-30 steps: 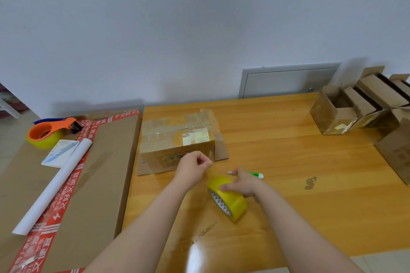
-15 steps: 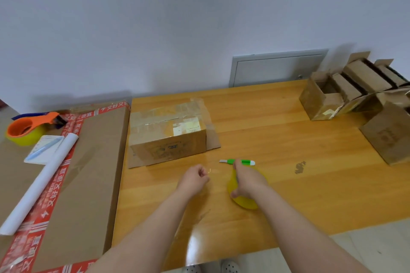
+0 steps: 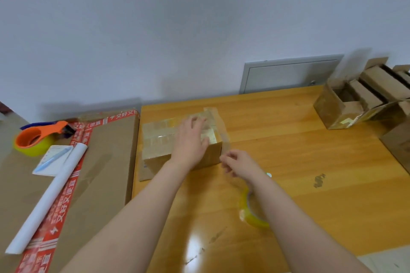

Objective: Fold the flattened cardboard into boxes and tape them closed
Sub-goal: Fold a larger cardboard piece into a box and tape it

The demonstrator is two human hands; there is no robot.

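Observation:
A small cardboard box point(image 3: 159, 150), glossy with clear tape, sits on the wooden table point(image 3: 310, 184), with a loose flap lying flat beside it. My left hand point(image 3: 190, 139) lies flat on the box top with its fingers spread. At the box's front right corner my right hand point(image 3: 235, 163) is blurred, with fingers curled together. Whether it pinches a strip of clear tape is unclear. A yellow tape roll point(image 3: 250, 210) stands on the table, partly hidden under my right forearm.
Several open cardboard boxes point(image 3: 355, 104) stand at the far right. A big flat cardboard sheet point(image 3: 106, 173) with red tape lies on the left, carrying an orange tape dispenser point(image 3: 37, 137), a white paper roll point(image 3: 51, 193) and a notepad. A green pen tip point(image 3: 269, 175) shows behind my right wrist.
My left hand has moved from the table up onto the box top. My right hand has let go of the yellow roll and reached the box's corner.

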